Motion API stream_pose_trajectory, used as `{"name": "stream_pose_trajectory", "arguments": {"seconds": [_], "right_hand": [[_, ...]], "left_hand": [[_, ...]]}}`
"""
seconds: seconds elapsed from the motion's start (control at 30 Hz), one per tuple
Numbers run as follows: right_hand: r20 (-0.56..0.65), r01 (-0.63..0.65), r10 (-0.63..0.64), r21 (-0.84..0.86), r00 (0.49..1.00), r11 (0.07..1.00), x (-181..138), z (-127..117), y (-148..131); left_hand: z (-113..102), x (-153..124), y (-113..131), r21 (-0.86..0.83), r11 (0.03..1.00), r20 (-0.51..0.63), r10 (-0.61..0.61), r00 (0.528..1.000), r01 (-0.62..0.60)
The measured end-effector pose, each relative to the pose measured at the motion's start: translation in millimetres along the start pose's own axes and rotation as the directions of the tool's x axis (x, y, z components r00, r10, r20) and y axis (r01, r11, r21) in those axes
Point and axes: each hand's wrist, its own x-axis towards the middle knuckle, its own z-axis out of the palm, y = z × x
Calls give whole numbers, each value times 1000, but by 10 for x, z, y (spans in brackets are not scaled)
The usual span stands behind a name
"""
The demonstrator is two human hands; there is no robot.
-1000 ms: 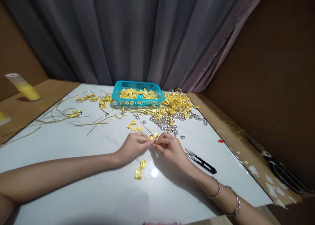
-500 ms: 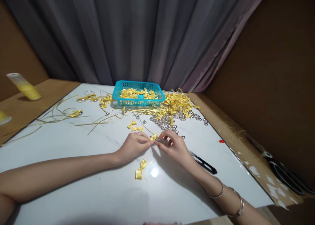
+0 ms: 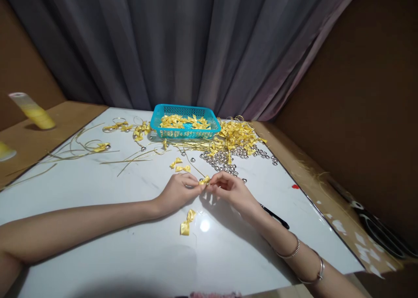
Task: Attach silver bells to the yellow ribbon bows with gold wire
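Yellow bow (image 3: 204, 181) sat just above the white table (image 3: 98, 193), pinched between my left hand (image 3: 178, 192) and right hand (image 3: 230, 190), fingertips closed narrow on it; I judged such a tiny grip could slip, dropping it near the silver beads (image 3: 225, 159).

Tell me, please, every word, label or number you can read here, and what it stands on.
None can be read. The blue basket, ribbon roll, black snips and white table show no print; the yellow bow pinched between the left hand and right hand is plain.
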Motion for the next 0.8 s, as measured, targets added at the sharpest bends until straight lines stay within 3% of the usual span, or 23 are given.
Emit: {"name": "stream_pose_trajectory", "arguments": {"seconds": [0.23,0.33,0.47,0.63,0.8], "right_hand": [[100,-82,66,159,993,984,16,-11,-16],[20,-21,20,81,1000,996,8,24,0],[-97,138,-158,-186,983,973,-40,97,12],[-99,302,-439,-591,893,748,-95,137,51],[-23,373,-565,-729,825,574,-136,137,67]], "left_hand": [[7,-5,21,-1,1000,-6,-7,1000,7],[10,-9,24,18,1000,-10,-3,1000,4],[16,-15,28,33,999,-12,11,1000,-11],[18,-20,34,48,998,-17,40,999,-39],[11,-21,51,66,997,-29,39,999,-37]]}}
